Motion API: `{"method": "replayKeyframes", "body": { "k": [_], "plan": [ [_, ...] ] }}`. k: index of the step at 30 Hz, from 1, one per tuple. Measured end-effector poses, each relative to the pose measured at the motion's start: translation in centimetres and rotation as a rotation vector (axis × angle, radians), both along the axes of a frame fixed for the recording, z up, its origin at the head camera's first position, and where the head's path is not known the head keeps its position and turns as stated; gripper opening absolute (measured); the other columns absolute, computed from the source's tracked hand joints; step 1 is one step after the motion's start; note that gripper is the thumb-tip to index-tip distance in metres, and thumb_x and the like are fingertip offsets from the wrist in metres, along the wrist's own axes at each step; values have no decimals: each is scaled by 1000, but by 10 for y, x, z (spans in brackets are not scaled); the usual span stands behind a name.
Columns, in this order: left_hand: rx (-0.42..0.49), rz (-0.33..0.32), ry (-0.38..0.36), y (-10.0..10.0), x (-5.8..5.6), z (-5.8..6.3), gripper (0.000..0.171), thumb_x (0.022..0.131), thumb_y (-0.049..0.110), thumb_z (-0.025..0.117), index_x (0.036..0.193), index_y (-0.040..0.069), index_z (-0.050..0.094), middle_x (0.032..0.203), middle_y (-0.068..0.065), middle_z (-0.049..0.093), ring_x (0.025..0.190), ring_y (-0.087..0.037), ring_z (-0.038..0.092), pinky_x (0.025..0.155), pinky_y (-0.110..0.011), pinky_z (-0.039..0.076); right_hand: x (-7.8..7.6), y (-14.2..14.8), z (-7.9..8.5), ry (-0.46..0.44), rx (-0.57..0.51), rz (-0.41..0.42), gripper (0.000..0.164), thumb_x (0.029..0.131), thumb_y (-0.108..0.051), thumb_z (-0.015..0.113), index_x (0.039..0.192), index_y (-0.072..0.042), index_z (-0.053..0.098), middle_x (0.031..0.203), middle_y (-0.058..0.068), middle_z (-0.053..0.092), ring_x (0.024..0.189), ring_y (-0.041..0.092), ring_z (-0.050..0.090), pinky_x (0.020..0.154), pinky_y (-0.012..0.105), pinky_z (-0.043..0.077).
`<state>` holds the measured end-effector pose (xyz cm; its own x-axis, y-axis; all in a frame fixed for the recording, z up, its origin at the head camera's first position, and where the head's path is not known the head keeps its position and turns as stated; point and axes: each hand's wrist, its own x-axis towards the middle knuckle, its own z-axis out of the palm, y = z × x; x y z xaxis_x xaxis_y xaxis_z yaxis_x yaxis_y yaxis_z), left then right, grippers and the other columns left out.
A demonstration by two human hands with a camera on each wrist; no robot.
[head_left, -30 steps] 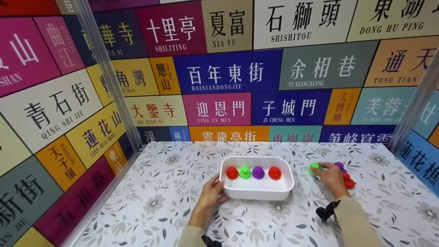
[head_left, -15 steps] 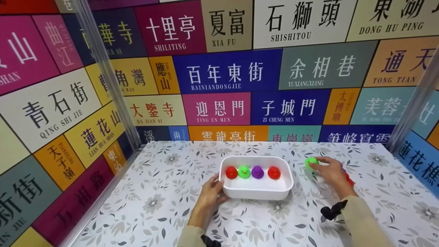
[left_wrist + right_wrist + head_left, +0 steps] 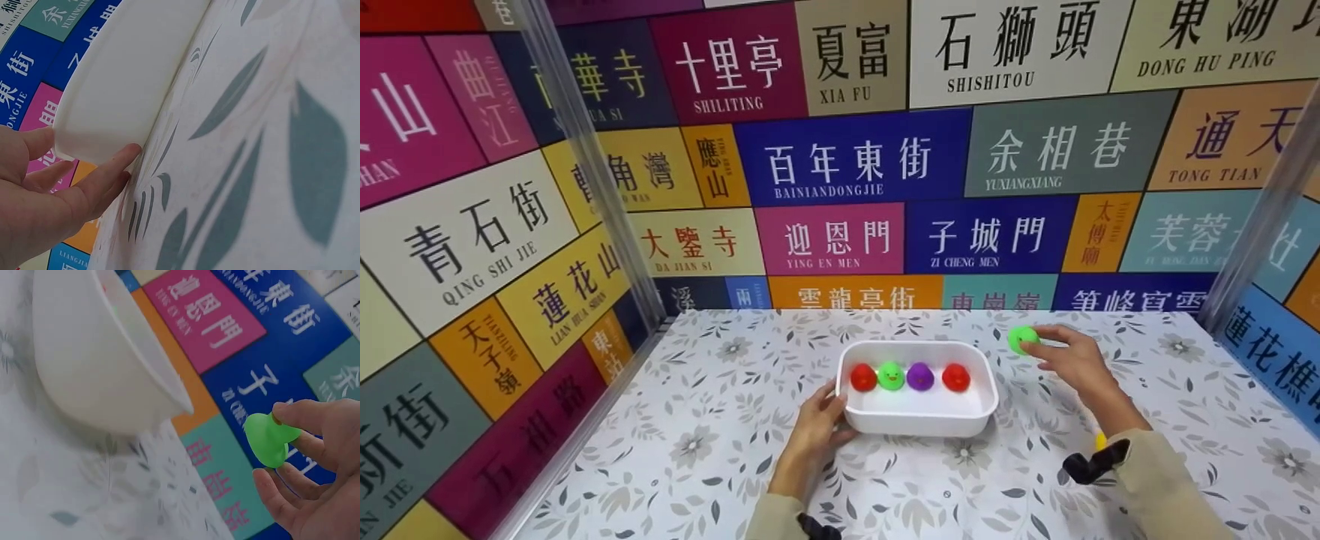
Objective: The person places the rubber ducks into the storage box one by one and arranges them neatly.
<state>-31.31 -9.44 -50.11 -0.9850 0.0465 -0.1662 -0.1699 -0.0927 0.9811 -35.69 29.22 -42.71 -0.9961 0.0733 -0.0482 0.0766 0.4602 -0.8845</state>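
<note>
A white tub (image 3: 919,425) stands on the table, with two red toy ducks (image 3: 863,377), a green duck (image 3: 891,376) and a purple duck (image 3: 920,376) inside it. My left hand (image 3: 816,424) rests against the tub's left end, fingers fairly straight; in the left wrist view they touch its wall (image 3: 135,73) near rim and base. Beyond the tub's right end, my right hand (image 3: 1072,360) pinches another green duck (image 3: 1024,340) between thumb and fingertips. In the right wrist view this duck (image 3: 270,439) shows past the tub's rim.
A small yellow thing (image 3: 1101,439) peeks out beside the right wrist, mostly hidden by the arm. The tabletop (image 3: 697,397) has a leaf-and-flower pattern. Walls of coloured sign panels (image 3: 855,157) close off the back and sides, with clear posts (image 3: 607,172) at the corners.
My right hand has carried the green duck up and leftward, away from the red and purple toys, which my arm now covers. The left hand and tub stay in place.
</note>
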Motion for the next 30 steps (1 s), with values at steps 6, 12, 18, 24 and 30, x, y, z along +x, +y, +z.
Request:
{"method": "replayKeyframes", "body": {
  "k": [6, 12, 18, 24, 30],
  "plan": [
    [24, 0, 2, 0, 0, -1, 54, 106, 22, 48, 156, 9, 32, 151, -23, 47, 124, -29, 61, 91, -37, 59, 8, -22, 15, 110, -46, 22, 72, 92, -47, 70, 147, -6, 48, 153, 21, 45, 109, 14, 63, 87, 21, 58],
    [13, 1, 0, 0, 1, -1, 54, 106, 23, 49, 157, 11, 33, 152, -22, 47, 123, -27, 61, 91, -36, 59, 16, -39, 28, 159, -94, 25, 71, 90, -47, 71, 146, -8, 50, 151, 19, 50, 95, -4, 59, 87, 22, 58],
    [10, -10, 22, 1, 1, 1, 53, 106, 20, 47, 156, 7, 32, 151, -25, 46, 130, -36, 57, 90, -39, 60, 22, -54, 37, 155, -101, 92, 69, 91, -45, 71, 146, -9, 50, 151, 18, 49, 100, 1, 63, 86, 18, 57],
    [-1, -11, 19, 0, 0, 1, 52, 106, 19, 46, 155, 6, 34, 151, -25, 47, 134, -39, 54, 91, -39, 60, 22, -72, 42, 162, -132, 134, 65, 91, -40, 72, 144, -7, 52, 148, 19, 51, 95, -2, 64, 83, 18, 58],
    [21, 6, -4, 0, 0, 2, 53, 105, 21, 49, 155, 7, 36, 151, -24, 46, 132, -37, 56, 90, -38, 60, 19, -97, 40, 180, -147, 174, 59, 90, -35, 75, 139, -6, 57, 142, 20, 57, 100, 5, 68, 83, 23, 59]
  ]
}}
